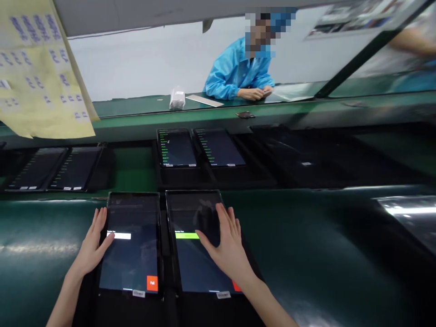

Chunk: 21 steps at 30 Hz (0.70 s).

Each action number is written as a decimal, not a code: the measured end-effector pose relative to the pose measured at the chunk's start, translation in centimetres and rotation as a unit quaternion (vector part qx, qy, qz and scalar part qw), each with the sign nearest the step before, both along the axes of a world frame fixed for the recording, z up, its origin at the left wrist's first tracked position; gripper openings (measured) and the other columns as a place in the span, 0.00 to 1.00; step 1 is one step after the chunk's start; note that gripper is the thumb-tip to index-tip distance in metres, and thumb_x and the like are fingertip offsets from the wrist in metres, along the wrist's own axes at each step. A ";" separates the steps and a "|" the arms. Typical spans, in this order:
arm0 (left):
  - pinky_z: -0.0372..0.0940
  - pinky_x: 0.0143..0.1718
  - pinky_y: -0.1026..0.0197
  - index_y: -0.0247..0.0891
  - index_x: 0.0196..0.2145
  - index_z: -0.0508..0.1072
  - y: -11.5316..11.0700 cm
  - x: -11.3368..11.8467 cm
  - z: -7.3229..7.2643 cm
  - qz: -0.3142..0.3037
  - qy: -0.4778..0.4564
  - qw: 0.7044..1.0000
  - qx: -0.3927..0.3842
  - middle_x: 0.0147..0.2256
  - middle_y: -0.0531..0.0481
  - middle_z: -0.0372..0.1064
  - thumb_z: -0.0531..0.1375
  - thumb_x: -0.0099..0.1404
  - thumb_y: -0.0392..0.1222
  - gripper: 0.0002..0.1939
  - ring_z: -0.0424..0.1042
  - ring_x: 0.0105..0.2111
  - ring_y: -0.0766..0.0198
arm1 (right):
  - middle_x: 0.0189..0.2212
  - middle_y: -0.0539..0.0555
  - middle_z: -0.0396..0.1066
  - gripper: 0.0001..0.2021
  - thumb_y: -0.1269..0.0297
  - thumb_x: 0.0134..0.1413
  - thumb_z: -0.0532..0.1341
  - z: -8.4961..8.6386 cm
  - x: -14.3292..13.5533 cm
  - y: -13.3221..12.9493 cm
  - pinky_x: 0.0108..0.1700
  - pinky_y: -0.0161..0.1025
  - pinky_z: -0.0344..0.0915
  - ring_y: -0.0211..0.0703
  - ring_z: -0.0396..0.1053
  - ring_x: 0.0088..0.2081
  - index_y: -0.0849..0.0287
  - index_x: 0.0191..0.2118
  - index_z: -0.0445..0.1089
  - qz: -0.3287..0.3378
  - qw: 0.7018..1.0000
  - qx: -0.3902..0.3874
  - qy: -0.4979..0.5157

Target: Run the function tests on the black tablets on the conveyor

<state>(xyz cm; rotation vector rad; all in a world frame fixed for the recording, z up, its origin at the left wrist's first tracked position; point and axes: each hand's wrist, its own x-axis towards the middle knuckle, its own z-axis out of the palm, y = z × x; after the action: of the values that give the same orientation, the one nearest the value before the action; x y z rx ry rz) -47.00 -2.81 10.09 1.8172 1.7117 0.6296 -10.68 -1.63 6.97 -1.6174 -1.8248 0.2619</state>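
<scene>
1. Around the left tablet [131,261], a shiny dark green worktop [289,245] spreads to both sides. The tablet lies screen-up on a black tray [204,313], showing a white bar and an orange-red "Fail" square.
2. Just right of the left tablet lies the right tablet [200,268], screen-up with a green bar.
3. Beyond the left tablet runs a row of dark trays carrying more lit tablets [220,147]. Farther behind it, a person in a blue smock [228,68] leans on a green bench [129,107]; a yellow sheet [37,68] hangs to its upper left.
4. The left hand [90,247] lies along the left tablet's left edge, loosely extended, fingers together, thumb over the white bar; it grasps nothing.
5. The right hand [228,250], right of the left tablet, is spread over the right tablet, thumb at the green bar's end, grasping nothing. Whether either thumb presses is unclear.
6. A narrow dark gap separates the left tablet's right edge from its neighbour. Worktop stretches left of it, and also rightward past the right tablet towards a glossy panel [408,220].
</scene>
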 end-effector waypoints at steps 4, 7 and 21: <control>0.42 0.64 0.41 0.52 0.67 0.34 0.1 0.0 -0.2 0.006 0.051 0.999 0.008 0.68 0.51 0.36 0.49 0.68 0.59 0.38 0.30 0.67 0.54 | 0.65 0.63 0.48 0.35 0.47 0.63 0.50 -0.3 -0.1 0.0 0.62 0.69 0.44 0.62 0.36 0.67 0.53 0.69 0.37 -0.003 1.000 0.010 0.000; 0.45 0.64 0.42 0.50 0.67 0.34 0.1 0.2 -0.5 0.014 0.069 0.997 0.016 0.67 0.49 0.37 0.51 0.67 0.60 0.40 0.32 0.67 0.53 | 0.65 0.63 0.50 0.33 0.48 0.64 0.50 -0.5 0.1 0.1 0.62 0.68 0.45 0.61 0.37 0.67 0.54 0.68 0.39 -0.008 1.000 0.010 0.000; 0.56 0.58 0.50 0.34 0.41 0.76 9.2 -1.0 2.0 0.100 -0.122 0.985 -0.067 0.45 0.41 0.73 0.56 0.57 0.68 0.32 0.66 0.53 0.41 | 0.38 0.66 0.72 0.31 0.36 0.53 0.47 -0.7 4.5 6.6 0.56 0.61 0.56 0.66 0.66 0.51 0.60 0.33 0.71 -0.101 0.976 -0.159 0.108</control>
<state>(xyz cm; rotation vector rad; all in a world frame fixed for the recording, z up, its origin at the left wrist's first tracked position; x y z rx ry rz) -48.02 6.37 12.04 1.4240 1.7349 0.7661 -6.20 5.00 6.31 -1.8931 -1.4971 0.6386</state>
